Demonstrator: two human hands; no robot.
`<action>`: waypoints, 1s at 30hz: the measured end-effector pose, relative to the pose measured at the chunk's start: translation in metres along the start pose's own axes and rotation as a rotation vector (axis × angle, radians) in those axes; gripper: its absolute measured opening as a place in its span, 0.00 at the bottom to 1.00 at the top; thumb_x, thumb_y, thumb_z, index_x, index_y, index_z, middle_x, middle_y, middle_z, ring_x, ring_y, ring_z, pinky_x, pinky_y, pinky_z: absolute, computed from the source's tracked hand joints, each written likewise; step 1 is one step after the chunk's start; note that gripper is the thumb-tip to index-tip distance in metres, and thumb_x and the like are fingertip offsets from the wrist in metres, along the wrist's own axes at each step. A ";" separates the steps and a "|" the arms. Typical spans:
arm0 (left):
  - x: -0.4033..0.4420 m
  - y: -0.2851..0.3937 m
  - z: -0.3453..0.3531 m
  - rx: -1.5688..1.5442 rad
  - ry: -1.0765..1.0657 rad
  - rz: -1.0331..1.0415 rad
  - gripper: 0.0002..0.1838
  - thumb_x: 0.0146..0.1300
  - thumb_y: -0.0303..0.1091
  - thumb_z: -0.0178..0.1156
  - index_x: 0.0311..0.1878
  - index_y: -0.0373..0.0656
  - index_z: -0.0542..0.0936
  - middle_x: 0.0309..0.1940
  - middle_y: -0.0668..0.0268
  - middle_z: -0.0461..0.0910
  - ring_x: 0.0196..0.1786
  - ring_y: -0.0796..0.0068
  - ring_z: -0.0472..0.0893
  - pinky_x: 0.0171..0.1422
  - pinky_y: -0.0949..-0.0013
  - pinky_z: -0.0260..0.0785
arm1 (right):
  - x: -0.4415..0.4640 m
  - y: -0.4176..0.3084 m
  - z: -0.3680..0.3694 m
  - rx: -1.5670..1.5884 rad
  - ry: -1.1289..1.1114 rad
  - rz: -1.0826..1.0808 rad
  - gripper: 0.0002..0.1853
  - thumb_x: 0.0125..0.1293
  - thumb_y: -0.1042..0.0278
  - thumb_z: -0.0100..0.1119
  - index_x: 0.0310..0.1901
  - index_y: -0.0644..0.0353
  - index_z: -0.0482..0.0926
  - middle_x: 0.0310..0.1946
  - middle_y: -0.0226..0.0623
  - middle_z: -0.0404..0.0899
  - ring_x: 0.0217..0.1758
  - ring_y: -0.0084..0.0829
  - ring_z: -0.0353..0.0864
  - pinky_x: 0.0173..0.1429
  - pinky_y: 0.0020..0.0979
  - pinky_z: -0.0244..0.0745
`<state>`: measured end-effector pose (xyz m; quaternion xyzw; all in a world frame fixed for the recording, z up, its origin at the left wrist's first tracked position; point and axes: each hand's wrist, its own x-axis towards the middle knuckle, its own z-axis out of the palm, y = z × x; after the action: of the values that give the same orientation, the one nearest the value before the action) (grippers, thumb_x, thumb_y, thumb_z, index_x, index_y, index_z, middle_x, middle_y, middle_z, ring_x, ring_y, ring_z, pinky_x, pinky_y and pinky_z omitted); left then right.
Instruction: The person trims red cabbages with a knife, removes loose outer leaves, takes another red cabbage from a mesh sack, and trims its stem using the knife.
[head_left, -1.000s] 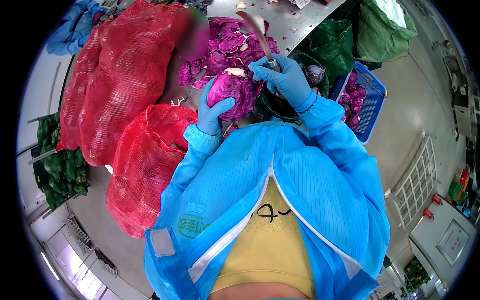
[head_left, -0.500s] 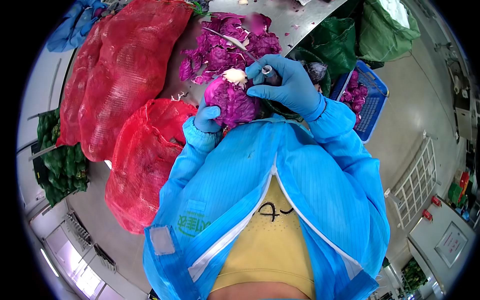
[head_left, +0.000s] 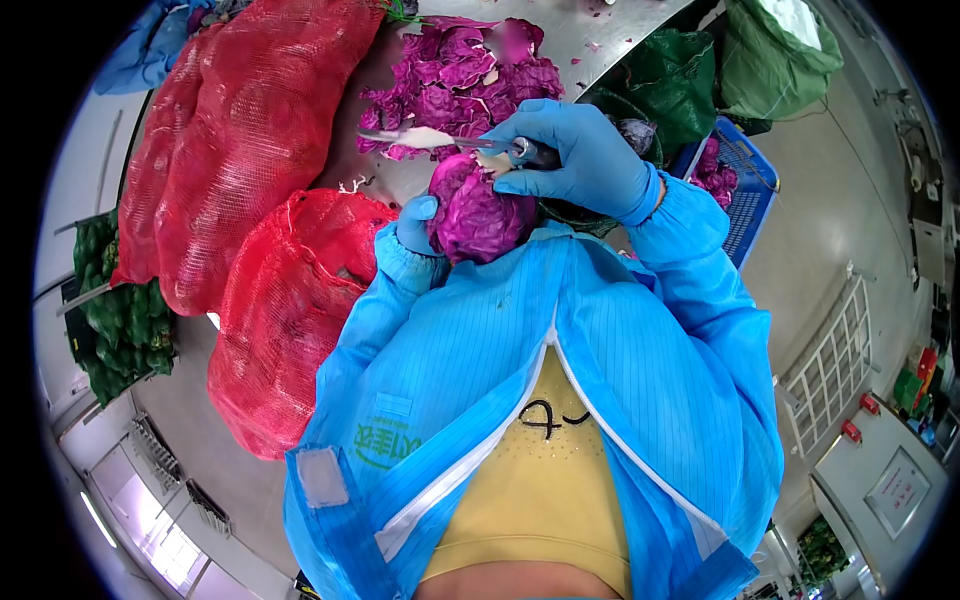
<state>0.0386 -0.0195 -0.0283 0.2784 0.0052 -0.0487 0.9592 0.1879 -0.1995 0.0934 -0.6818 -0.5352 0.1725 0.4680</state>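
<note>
Cabbage: the round purple cabbage with a pale stem end [head_left: 483, 215] is up against the jacket front, between the two hands, its pale end turned towards the blade.
Left hand: the blue-gloved left hand [head_left: 415, 226] cups the cabbage's side, thumb showing and the other fingers mostly hidden; I'd say this grip steadies it while leaving the stem end exposed.
Right hand: the blue-gloved right hand [head_left: 578, 160] has its fingers closed round the handle of the slim metal-bladed knife [head_left: 465, 142], thumb low beside the cabbage, perhaps for control; whether it touches, I can't tell.
Blade: it lies across the stem end, pointing left, with something whitish along it.
Leaves: the loose heap of crinkled purple leaves [head_left: 450, 80] sits just beyond on the shiny steel table [head_left: 625, 20], probably for easy reach.
Sack: the large red mesh sack [head_left: 240, 150] stands left, seemingly out of the knife's way.
</note>
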 end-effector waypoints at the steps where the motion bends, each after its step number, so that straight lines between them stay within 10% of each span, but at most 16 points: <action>1: -0.001 0.001 0.002 -0.002 0.001 0.000 0.47 0.47 0.48 0.62 0.68 0.34 0.57 0.64 0.49 0.65 0.64 0.55 0.69 0.71 0.54 0.59 | 0.000 -0.003 -0.002 -0.025 -0.040 0.047 0.20 0.50 0.64 0.72 0.46 0.57 0.81 0.33 0.34 0.79 0.34 0.29 0.79 0.41 0.28 0.75; 11: -0.004 -0.007 -0.018 -0.103 0.039 -0.165 0.41 0.55 0.49 0.54 0.68 0.32 0.59 0.64 0.51 0.66 0.65 0.57 0.69 0.71 0.57 0.59 | -0.003 0.011 0.009 -0.176 0.045 -0.034 0.13 0.49 0.72 0.65 0.40 0.57 0.82 0.28 0.33 0.75 0.28 0.31 0.76 0.32 0.29 0.71; 19: -0.001 -0.011 -0.017 -0.163 -0.014 -0.269 0.40 0.56 0.48 0.54 0.68 0.32 0.59 0.64 0.51 0.66 0.64 0.58 0.69 0.71 0.57 0.59 | -0.008 0.026 0.014 0.351 0.164 -0.006 0.12 0.58 0.70 0.67 0.43 0.63 0.81 0.34 0.36 0.79 0.36 0.24 0.79 0.41 0.24 0.73; 30: 0.006 -0.013 -0.011 -0.164 -0.044 -0.284 0.39 0.56 0.47 0.53 0.67 0.32 0.59 0.64 0.51 0.66 0.64 0.58 0.69 0.71 0.58 0.59 | -0.009 0.022 -0.004 0.161 -0.111 0.069 0.21 0.52 0.64 0.71 0.49 0.57 0.81 0.32 0.32 0.76 0.34 0.28 0.74 0.41 0.28 0.69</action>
<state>0.0439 -0.0255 -0.0447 0.1945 0.0276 -0.1893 0.9621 0.2002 -0.2092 0.0745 -0.6494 -0.5208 0.2687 0.4847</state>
